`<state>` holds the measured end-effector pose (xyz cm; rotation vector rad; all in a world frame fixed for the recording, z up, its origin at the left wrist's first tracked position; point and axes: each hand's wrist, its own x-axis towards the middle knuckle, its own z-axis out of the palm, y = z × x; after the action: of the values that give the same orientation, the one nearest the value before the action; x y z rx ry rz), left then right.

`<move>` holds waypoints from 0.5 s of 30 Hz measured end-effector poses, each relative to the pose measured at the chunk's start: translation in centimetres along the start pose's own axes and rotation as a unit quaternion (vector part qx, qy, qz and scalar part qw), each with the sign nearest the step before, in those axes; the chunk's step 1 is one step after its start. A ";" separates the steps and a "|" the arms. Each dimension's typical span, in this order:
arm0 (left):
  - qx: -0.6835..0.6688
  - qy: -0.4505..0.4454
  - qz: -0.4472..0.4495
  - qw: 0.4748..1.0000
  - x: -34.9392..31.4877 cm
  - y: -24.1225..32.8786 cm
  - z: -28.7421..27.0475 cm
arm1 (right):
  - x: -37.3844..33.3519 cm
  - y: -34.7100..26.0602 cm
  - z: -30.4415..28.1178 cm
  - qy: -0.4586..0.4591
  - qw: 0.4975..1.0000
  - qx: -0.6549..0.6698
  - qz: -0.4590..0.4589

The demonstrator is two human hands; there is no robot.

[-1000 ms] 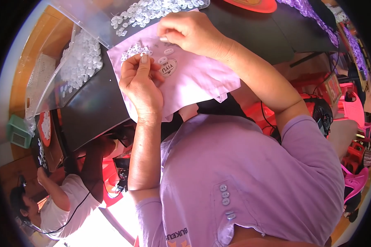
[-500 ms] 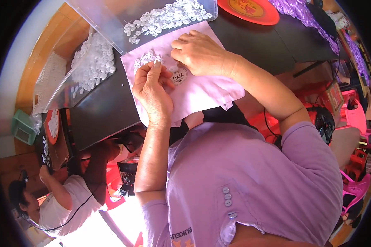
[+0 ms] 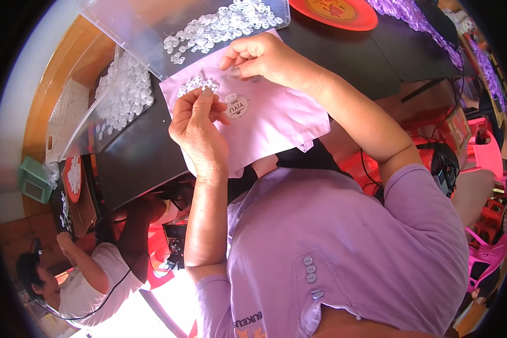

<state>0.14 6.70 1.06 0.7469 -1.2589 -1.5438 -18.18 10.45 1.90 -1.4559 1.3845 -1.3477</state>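
Observation:
A pink cloth [image 3: 265,124] with a round printed mark lies over the table's near edge and my lap. My left hand [image 3: 200,132] is above its left part, thumb and forefinger pinched on a small white plastic piece [image 3: 213,88]. Just beyond those fingertips is a small heap of similar white pieces [image 3: 192,83] on the cloth. One more white piece [image 3: 231,98] rests by the printed mark, between my hands. My right hand [image 3: 267,59] hovers over the cloth's far part, fingers curled and thumb drawn in; what they hold, if anything, is too small to make out.
A clear plastic tray [image 3: 158,67] with many white pieces stands beyond the cloth. Left of it is a clear bag [image 3: 124,93] of white pieces. A red plate [image 3: 343,14] and shiny purple packets [image 3: 414,22] lie at the far right. Another person [image 3: 98,276] sits at the lower left.
My right hand has drawn away from the printed mark, uncovering the white piece beside it. My left hand still pinches near the heap. The whole view has shifted slightly.

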 end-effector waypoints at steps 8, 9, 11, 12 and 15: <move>-0.062 -0.022 -0.060 0.996 -0.1 0.2 1.6 | -0.8 -1.3 0.6 0.058 0.993 0.103 -0.005; -0.063 -0.023 -0.060 0.996 0.0 0.1 1.8 | -0.8 -1.4 0.7 0.069 0.993 0.097 -0.020; -0.079 -0.019 -0.067 0.994 0.1 0.0 2.0 | -0.7 -1.1 0.7 0.072 0.992 0.094 -0.033; -0.079 -0.019 -0.068 0.994 0.2 -0.1 2.0 | -0.7 -0.9 0.7 0.075 0.992 0.092 -0.046; -0.087 -0.020 -0.072 0.993 0.3 -0.3 2.0 | -0.6 -0.8 0.8 0.083 0.992 0.078 -0.058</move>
<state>-1.82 7.14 1.33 0.7097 -1.1005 -1.7692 -17.20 11.03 2.40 -1.3620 1.2796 -1.6444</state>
